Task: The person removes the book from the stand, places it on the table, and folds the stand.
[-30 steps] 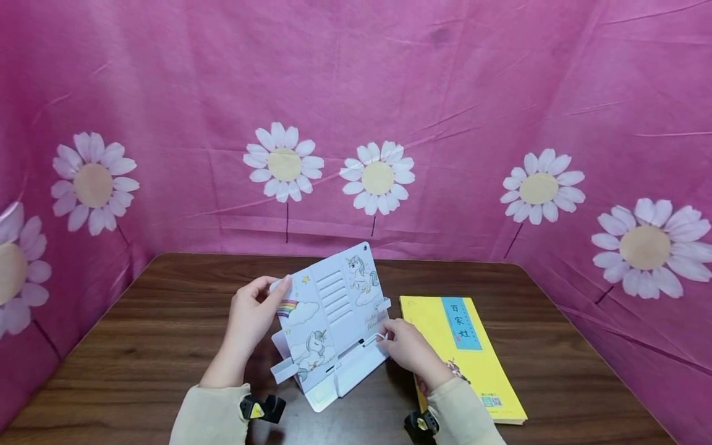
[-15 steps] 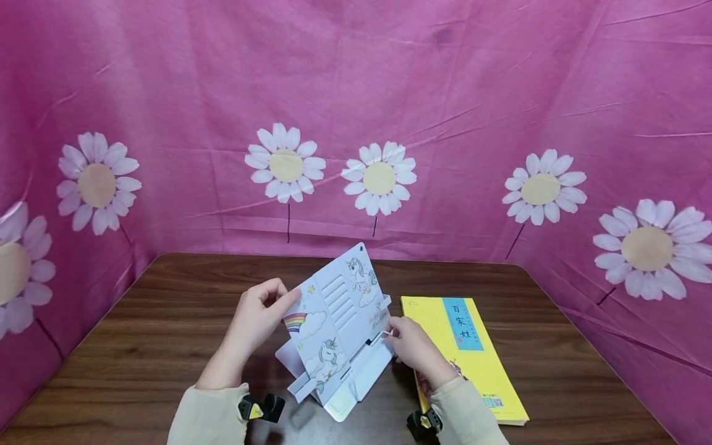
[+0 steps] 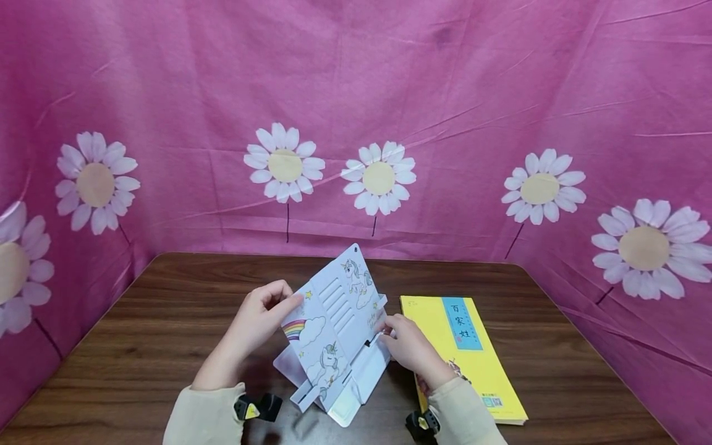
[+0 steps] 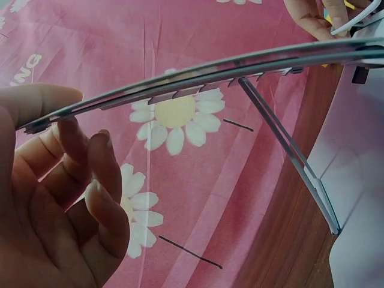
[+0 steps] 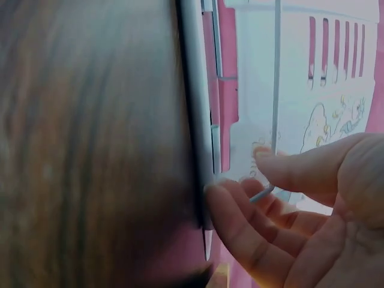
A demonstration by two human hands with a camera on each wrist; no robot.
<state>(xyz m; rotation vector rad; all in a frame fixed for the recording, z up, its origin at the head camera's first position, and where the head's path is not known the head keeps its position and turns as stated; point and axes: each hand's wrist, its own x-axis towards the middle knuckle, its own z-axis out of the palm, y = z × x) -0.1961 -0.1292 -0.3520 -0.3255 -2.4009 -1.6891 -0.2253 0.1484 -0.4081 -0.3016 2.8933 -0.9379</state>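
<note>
The book (image 3: 464, 364) lies on the worktop (image 3: 167, 334), right of the stand (image 3: 332, 330). Left fingers (image 3: 285, 305) and right fingers (image 3: 395, 324) flank the stand. Cloth (image 3: 356, 93) hangs behind the worktop.

Even, fairly bright light fills my head view, with a paler patch on the upper left of the pink cloth (image 3: 445, 74). The brown worktop (image 3: 183, 315) carries a soft grey sheen near the front, and a dark, soft-edged shadow lies under my right hand (image 3: 414, 349). The outermost flowers (image 3: 644, 249) look stretched sideways. My left wrist view is dimmer: my left hand (image 4: 66, 186) is mostly shaded, and the stand (image 3: 334, 321) appears bowed into a curve. In my right wrist view, the worktop smears into brown blur while the stand looks washed out, its printing faint.
</note>
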